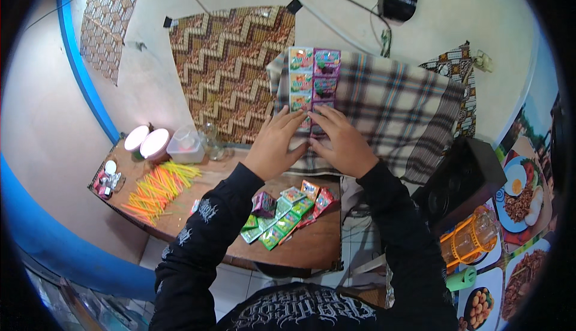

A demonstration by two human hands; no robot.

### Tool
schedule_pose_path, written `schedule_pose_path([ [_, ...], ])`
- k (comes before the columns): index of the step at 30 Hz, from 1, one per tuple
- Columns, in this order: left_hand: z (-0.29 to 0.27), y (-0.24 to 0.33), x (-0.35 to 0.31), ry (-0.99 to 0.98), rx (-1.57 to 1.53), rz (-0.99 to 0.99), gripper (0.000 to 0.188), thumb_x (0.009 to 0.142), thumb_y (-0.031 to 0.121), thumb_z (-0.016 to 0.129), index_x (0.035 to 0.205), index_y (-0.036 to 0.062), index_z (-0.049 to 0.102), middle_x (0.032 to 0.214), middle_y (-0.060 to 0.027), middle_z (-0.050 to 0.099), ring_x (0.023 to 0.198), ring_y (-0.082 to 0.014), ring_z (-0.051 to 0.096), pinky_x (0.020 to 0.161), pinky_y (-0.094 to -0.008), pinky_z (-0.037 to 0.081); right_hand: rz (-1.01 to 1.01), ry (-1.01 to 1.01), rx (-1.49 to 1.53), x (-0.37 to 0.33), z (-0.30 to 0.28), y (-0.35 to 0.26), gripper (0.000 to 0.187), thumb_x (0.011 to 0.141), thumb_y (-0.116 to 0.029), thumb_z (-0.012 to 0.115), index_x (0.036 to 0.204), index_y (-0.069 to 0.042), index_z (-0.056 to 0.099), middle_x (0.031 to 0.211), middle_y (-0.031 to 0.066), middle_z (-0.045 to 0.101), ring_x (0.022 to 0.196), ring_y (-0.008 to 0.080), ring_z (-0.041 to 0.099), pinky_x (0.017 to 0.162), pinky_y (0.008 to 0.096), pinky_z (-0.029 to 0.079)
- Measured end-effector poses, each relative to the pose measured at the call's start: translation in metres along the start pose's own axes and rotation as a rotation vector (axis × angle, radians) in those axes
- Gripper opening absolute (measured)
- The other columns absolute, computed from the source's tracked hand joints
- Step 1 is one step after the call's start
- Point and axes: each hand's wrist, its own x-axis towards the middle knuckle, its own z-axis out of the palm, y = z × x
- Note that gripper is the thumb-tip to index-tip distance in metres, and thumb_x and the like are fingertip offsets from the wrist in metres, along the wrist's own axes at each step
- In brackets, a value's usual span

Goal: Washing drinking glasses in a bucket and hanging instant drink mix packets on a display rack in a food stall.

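Two strips of joined sachets hang side by side against a plaid cloth (390, 100). The left strip (300, 82) is white, green and orange; its neighbour, the right strip (326, 85), is purple. Over the lower part of the left strip lies my left hand (275, 146), fingers stretched out and thumb pointing inward. My right hand (345, 145) mirrors it on the purple strip, its fingers also extended. Both hands touch or nearly touch the strips, and their fingers hide the lower sachets. I cannot make out whether the thumbs pinch an edge.
Below on a wooden table (222, 181) lie folded sachet strips (279, 216) and a pile of yellow and orange straws (161, 190). Tubs (155, 144) and a glass jar (211, 142) stand at its back. A black box (465, 181) and an orange-framed bottle rack (471, 238) are on the right.
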Motion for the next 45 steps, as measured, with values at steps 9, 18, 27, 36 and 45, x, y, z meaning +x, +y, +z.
schedule_pose_path([
  [9, 0.043, 0.021, -0.148, -0.130, -0.347, -0.276, 0.054, 0.094, 0.018, 0.078, 0.142, -0.0005, 0.062, 0.144, -0.0235, 0.063, 0.137, -0.0444, 0.057, 0.115, -0.0490, 0.047, 0.199, -0.199, 0.168, -0.107, 0.092, -0.041, 0.049, 0.095, -0.025, 0.076, 0.136, 0.000, 0.066, 0.151, 0.0272, 0.054, 0.145, 0.0450, 0.048, 0.121, 0.0501, 0.041],
  [18, 0.069, 0.034, -0.279, -0.228, -0.325, -0.545, 0.034, 0.094, 0.020, 0.079, 0.120, -0.0003, 0.071, 0.119, -0.0194, 0.071, 0.112, -0.0397, 0.066, 0.098, -0.0487, 0.054, 0.473, -0.383, 0.269, -0.204, 0.180, -0.086, 0.059, 0.095, -0.030, 0.077, 0.144, -0.001, 0.060, 0.155, 0.0290, 0.048, 0.148, 0.0466, 0.042, 0.122, 0.0521, 0.039],
  [27, 0.077, 0.023, -0.331, -0.288, -0.176, -0.496, 0.048, 0.088, 0.013, 0.078, 0.133, 0.0031, 0.065, 0.140, -0.0210, 0.064, 0.137, -0.0440, 0.055, 0.116, -0.0525, 0.045, 0.436, -0.465, 0.060, -0.217, 0.242, -0.120, 0.085, 0.093, -0.051, 0.078, 0.154, 0.002, 0.050, 0.165, 0.0373, 0.031, 0.158, 0.0534, 0.024, 0.128, 0.0568, 0.027],
  [36, 0.080, 0.015, -0.338, -0.301, -0.148, -0.519, 0.053, 0.093, 0.013, 0.075, 0.142, 0.0017, 0.058, 0.153, -0.0241, 0.054, 0.145, -0.0453, 0.048, 0.122, -0.0541, 0.039, 0.467, -0.422, 0.136, -0.222, 0.251, -0.114, 0.075, 0.094, -0.041, 0.079, 0.151, 0.000, 0.055, 0.164, 0.0346, 0.036, 0.157, 0.0554, 0.023, 0.127, 0.0594, 0.029],
  [45, 0.073, 0.017, -0.330, -0.324, -0.180, -0.560, 0.060, 0.097, 0.021, 0.075, 0.149, 0.0001, 0.054, 0.157, -0.0237, 0.051, 0.147, -0.0458, 0.045, 0.124, -0.0569, 0.034, 0.571, -0.377, 0.190, -0.224, 0.244, -0.114, 0.047, 0.095, -0.021, 0.078, 0.134, 0.003, 0.067, 0.161, 0.0280, 0.047, 0.158, 0.0453, 0.031, 0.124, 0.0501, 0.038],
])
